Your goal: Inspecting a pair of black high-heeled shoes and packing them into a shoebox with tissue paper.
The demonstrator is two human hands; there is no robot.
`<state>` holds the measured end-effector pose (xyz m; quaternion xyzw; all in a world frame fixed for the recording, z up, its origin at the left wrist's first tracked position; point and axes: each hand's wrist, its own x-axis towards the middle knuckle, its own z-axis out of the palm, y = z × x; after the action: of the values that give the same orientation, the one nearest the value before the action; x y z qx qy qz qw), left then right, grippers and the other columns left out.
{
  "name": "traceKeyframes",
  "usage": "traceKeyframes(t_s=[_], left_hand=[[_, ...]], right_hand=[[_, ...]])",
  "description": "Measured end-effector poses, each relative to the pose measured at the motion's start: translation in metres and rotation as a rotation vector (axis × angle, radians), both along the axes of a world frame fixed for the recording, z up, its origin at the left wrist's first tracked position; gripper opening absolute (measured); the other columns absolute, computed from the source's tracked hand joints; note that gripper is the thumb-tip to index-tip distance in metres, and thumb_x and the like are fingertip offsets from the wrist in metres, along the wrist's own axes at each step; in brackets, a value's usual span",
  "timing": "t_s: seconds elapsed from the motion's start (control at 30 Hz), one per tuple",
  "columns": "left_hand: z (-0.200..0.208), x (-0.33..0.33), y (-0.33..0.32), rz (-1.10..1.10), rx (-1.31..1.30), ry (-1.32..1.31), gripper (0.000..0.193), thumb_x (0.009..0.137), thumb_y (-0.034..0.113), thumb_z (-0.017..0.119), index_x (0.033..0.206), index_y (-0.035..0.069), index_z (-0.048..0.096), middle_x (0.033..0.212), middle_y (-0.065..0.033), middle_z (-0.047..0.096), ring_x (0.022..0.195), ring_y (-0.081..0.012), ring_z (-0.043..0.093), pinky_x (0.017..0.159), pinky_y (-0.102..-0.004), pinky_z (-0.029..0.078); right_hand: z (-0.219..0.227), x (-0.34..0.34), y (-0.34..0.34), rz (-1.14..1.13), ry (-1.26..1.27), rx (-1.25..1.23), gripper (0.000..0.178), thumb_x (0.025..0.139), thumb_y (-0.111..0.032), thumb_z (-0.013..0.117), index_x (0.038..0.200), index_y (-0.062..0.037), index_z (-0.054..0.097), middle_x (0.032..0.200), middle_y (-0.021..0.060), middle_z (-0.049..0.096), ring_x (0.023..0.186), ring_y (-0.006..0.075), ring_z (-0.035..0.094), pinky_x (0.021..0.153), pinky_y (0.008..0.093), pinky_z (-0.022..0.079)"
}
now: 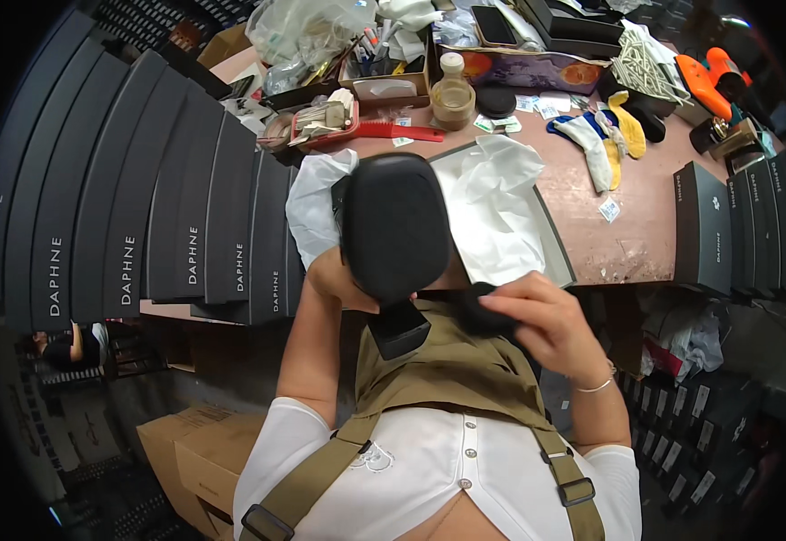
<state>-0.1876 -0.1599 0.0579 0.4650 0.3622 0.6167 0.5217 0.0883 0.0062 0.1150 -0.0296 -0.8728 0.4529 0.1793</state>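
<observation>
In front of me my left hand (339, 279) grips a black shoe (395, 225). Its broad dark sole faces up, and a black block heel (399, 330) points toward me. Most of the left fingers are hidden behind the shoe. Just right of the heel, my right hand (546, 323) pinches a small black thing (481, 311), whose kind I cannot make out. Beyond both hands lies an open shoebox (551, 239) with crumpled white tissue paper (498, 203) in it; more white paper (319, 194) shows left of the shoe.
Dark shoeboxes (172, 180) stand in a long row at left, others (704, 225) at right. On the pink table (632, 243) are a red brush (402, 132), a bottle (452, 95), gloves (596, 144) and an orange tool (707, 86). Cardboard boxes (203, 451) stand below left.
</observation>
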Motion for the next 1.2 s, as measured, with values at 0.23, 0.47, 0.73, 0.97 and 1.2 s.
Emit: traceKeyframes(t_s=[0.23, 0.47, 0.73, 0.97, 1.2], left_hand=[[-0.008, 0.027, 0.003, -0.153, -0.327, -0.205, 0.082, 0.054, 0.017, 0.087, 0.124, -0.006, 0.051, 0.107, -0.0145, 0.063, 0.092, -0.0211, 0.063, 0.079, -0.0352, 0.053], [-0.056, 0.057, 0.019, -0.365, 0.162, -1.1, 0.088, 0.079, 0.041, 0.07, 0.142, -0.005, 0.028, 0.107, -0.018, 0.051, 0.086, -0.0281, 0.056, 0.073, -0.04, 0.054], [-0.022, 0.08, 0.011, -0.155, -0.426, -0.437, 0.082, 0.066, 0.041, 0.079, 0.126, -0.006, 0.047, 0.099, -0.0157, 0.062, 0.086, -0.0245, 0.064, 0.068, -0.0359, 0.058], [0.017, 0.089, 0.028, -0.267, -0.368, 0.207, 0.07, 0.068, 0.017, 0.083, 0.127, -0.003, 0.05, 0.117, -0.0065, 0.057, 0.1, -0.0139, 0.055, 0.087, -0.0274, 0.046], [-0.003, 0.083, 0.044, 0.341, -0.488, 0.362, 0.08, 0.082, 0.035, 0.073, 0.139, -0.005, 0.033, 0.123, -0.0167, 0.05, 0.106, -0.0197, 0.052, 0.09, -0.032, 0.045]], right_hand=[[-0.023, -0.026, -0.02, 0.195, -0.251, 0.39, 0.028, 0.075, -0.008, 0.057, 0.102, -0.0089, 0.067, 0.098, 0.0059, 0.063, 0.092, 0.0248, 0.057, 0.078, 0.0351, 0.045], [-0.026, 0.01, 0.06, -0.513, -0.018, 0.065, 0.041, 0.078, 0.006, 0.058, 0.118, -0.0015, 0.06, 0.109, 0.018, 0.061, 0.102, 0.0337, 0.059, 0.089, 0.0367, 0.047], [-0.009, -0.06, -0.002, -0.242, 0.405, 0.376, 0.028, 0.071, -0.008, 0.07, 0.099, -0.008, 0.065, 0.077, 0.0058, 0.056, 0.067, 0.0239, 0.057, 0.058, 0.0361, 0.045], [-0.087, -0.062, 0.121, -0.666, 0.164, 0.031, 0.012, 0.083, -0.007, 0.065, 0.094, -0.0027, 0.068, 0.087, 0.016, 0.064, 0.082, 0.0324, 0.062, 0.075, 0.0386, 0.049], [-0.095, -0.031, 0.139, -0.5, -0.094, -0.109, 0.072, 0.088, -0.025, 0.067, 0.145, 0.0006, 0.031, 0.141, 0.029, 0.039, 0.128, 0.0379, 0.044, 0.103, 0.0404, 0.039]])
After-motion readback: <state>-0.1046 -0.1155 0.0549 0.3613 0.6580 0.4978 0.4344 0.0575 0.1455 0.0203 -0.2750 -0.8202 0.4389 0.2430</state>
